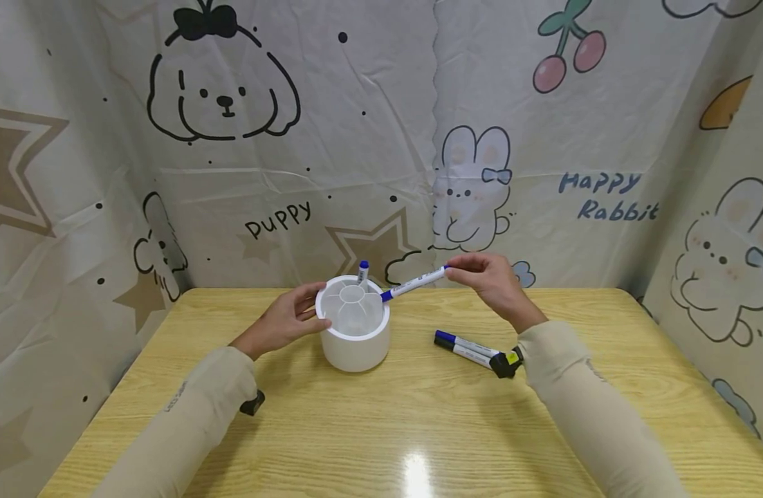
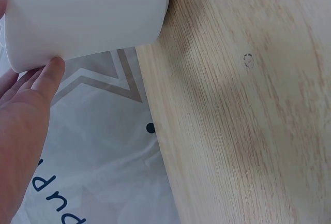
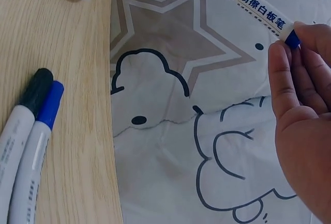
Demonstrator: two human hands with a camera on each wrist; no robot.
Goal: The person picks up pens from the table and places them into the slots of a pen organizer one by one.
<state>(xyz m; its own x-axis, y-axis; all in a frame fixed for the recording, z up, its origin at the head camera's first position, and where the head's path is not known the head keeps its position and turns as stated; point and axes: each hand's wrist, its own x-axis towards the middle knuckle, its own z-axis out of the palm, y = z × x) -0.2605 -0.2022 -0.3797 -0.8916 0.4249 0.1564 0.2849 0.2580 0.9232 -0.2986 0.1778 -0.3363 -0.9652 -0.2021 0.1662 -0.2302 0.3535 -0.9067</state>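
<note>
Gripping white round compartmented pen holder (image 1: 356, 353) at rim and side: left hand (image 1: 283, 322). Right hand (image 1: 492, 282) pinches white whiteboard marker with blue ends (image 1: 416, 282), tilted, far end at holder's right rim. White blue-topped marker (image 1: 363, 272) stands in rear compartment. White black-capped marker (image 3: 13, 151) and white blue-capped marker (image 3: 34, 159) lie side by side on wood-grain counter (image 1: 331, 429).

The marker (image 3: 253, 6) in the right grip (image 3: 306, 100) reads "EBOARD MARKER 易擦白板笔"; the curtain (image 1: 369, 152) says "puppy" beyond the left grip (image 1: 286, 318), "Happy Rabbit" beyond the right.
</note>
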